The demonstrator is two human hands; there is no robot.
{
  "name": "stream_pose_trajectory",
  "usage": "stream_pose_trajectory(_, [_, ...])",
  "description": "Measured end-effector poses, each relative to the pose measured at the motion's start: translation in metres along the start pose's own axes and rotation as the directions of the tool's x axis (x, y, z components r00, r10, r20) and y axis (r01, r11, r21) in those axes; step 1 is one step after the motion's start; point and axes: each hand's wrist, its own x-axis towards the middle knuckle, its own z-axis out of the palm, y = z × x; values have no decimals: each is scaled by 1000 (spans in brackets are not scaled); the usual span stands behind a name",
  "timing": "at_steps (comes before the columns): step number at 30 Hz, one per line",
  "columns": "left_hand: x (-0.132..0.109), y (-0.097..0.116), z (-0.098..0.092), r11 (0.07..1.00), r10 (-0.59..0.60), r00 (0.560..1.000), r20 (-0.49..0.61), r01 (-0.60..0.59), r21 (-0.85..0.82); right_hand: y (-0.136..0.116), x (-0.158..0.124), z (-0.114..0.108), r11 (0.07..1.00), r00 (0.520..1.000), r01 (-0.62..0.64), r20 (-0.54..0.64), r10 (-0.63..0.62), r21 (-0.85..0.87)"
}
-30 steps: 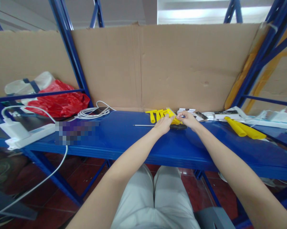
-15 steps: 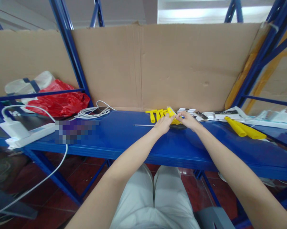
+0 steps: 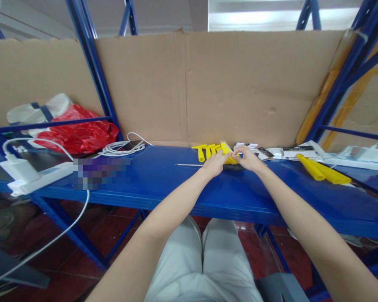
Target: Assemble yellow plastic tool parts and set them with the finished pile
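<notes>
A yellow scraper (image 3: 225, 147) with a pale strip along its head is in my left hand (image 3: 214, 162), whose fingers close over its near side. My right hand (image 3: 246, 158) is closed in a pinch at the scraper's right end; whatever is between those fingertips is too small to make out. Several yellow T-shaped scrapers (image 3: 201, 154) lie in a row just left of and behind my left hand. A thin metal rod (image 3: 189, 165) points left from below my left hand. Under both hands sits a black object (image 3: 235, 167), mostly hidden.
Small printed cards (image 3: 264, 152) and white packets lie behind my right hand. Yellow tapered handles (image 3: 321, 170) rest farther right on the blue shelf (image 3: 163, 180). To the left are a coiled white cable (image 3: 122, 148), a power strip (image 3: 47, 177) and a red plastic bag (image 3: 78, 130). Cardboard (image 3: 233, 88) stands behind.
My hands stay at the same spot on the scraper. Only a very slight shift of the right fingers shows.
</notes>
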Motion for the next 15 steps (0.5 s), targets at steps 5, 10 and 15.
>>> stream_pose_trajectory(5, [1,-2,1,1000,16,1000,16,-16,15,-1,-1,0,995,997,70,19,-69,-73])
stream_pose_trajectory(10, [2,-2,1,1000,13,1000,5,-14,19,-1,-1,1,996,998,59,16,-58,-67])
stream_pose_trajectory(15, [2,-3,1,1000,13,1000,-13,-13,10,1,-1,5,997,999,-38,-15,39,70])
